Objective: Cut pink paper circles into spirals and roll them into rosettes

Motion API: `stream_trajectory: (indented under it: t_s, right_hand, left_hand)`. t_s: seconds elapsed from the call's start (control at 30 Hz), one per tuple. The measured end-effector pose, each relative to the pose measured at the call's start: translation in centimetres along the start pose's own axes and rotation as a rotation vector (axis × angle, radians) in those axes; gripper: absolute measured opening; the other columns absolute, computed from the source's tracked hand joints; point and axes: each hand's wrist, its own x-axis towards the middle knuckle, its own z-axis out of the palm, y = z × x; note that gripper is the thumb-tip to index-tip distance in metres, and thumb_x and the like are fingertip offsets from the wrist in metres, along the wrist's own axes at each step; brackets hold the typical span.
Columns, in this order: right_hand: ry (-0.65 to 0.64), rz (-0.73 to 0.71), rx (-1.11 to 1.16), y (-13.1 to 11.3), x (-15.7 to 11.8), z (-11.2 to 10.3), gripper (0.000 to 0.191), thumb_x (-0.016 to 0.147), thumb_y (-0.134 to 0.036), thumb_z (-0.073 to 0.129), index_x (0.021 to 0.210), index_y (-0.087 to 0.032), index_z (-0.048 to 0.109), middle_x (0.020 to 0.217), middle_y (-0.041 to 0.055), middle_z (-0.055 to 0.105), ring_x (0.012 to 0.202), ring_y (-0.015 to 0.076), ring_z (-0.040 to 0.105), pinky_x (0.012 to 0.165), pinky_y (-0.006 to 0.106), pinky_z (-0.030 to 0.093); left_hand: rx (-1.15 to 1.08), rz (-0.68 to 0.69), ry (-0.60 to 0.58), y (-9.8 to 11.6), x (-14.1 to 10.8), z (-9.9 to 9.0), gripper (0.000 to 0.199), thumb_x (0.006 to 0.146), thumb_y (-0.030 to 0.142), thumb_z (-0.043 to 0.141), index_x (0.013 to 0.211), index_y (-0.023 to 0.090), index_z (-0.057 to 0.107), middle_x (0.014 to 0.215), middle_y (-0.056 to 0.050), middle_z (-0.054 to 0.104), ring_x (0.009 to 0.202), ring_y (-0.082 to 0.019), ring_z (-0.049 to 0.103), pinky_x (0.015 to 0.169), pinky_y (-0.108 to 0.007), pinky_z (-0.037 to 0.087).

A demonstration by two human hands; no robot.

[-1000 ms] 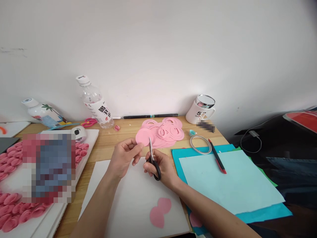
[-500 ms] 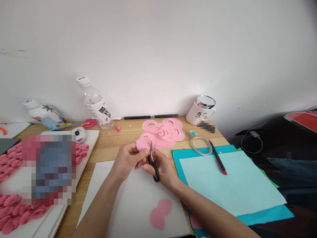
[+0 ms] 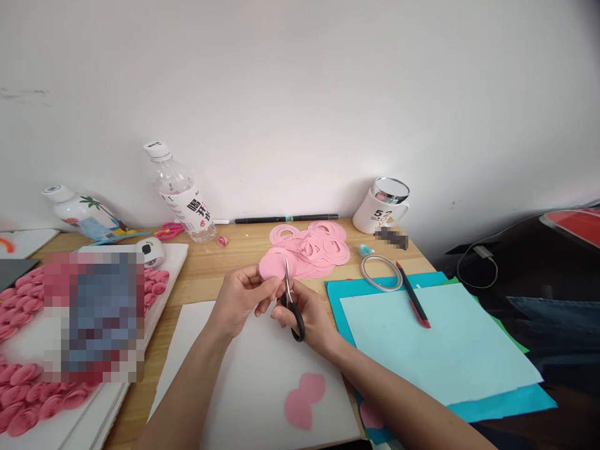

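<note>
Between the thumb and fingers of my left hand (image 3: 246,290) is a round piece of pink paper (image 3: 272,264), held up over the far edge of a white board (image 3: 248,375). My right hand (image 3: 309,315) grips black-handled scissors (image 3: 296,322), their blades pointing away from me and lying against the paper's right side. Just behind, a heap of pink paper rings (image 3: 323,250) rests on the wooden table. Two joined pink paper rounds (image 3: 304,401) lie on the board near me.
Left, a white panel carries rolled pink paper flowers (image 3: 28,375). A plastic bottle (image 3: 180,200) and a lidded mug (image 3: 382,206) stand by the wall. Light blue paper (image 3: 435,344), a tape roll (image 3: 381,273) and a black-red pen (image 3: 413,295) lie right.
The pink paper has turned slightly in my left hand, and the scissors' blades look a little more upright against it. Both hands stay in nearly the same place.
</note>
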Motion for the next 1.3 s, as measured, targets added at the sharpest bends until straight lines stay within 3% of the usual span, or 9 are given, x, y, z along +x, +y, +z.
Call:
stream_trajectory:
  t_s: [0.53,1.03,1.3]
  right_hand:
    - [0.024,0.045,-0.002,-0.33,-0.18,0.05,0.038,0.061,-0.042,0.072,0.078,-0.020,0.047,0.053,-0.0063,0.048,0.042,0.0075,0.042,0.042,0.021,0.033]
    - [0.028,0.049,0.009,0.28,-0.23,-0.09,0.030,0.068,-0.039,0.068,0.076,-0.019,0.047,0.048,-0.0081,0.048,0.038,0.0066,0.044,0.046,0.023,0.041]
    - [0.009,0.108,0.001,0.44,-0.48,0.37,0.033,0.064,-0.038,0.071,0.076,-0.019,0.047,0.051,-0.0063,0.052,0.040,0.0080,0.048,0.043,0.021,0.038]
  left_hand:
    - [0.012,0.008,0.048,-0.06,0.06,-0.25,0.022,0.070,0.032,0.066,0.060,0.014,0.055,0.050,0.004,0.053,0.035,-0.004,0.039,0.035,-0.018,0.030]
    - [-0.097,-0.032,0.107,0.29,0.20,-0.29,0.021,0.067,0.029,0.069,0.063,0.014,0.054,0.043,0.006,0.050,0.033,-0.003,0.036,0.034,-0.017,0.026]
    - [-0.100,-0.010,0.094,0.27,0.02,-0.07,0.020,0.073,0.029,0.064,0.064,0.013,0.056,0.047,0.004,0.052,0.035,-0.004,0.039,0.035,-0.018,0.029]
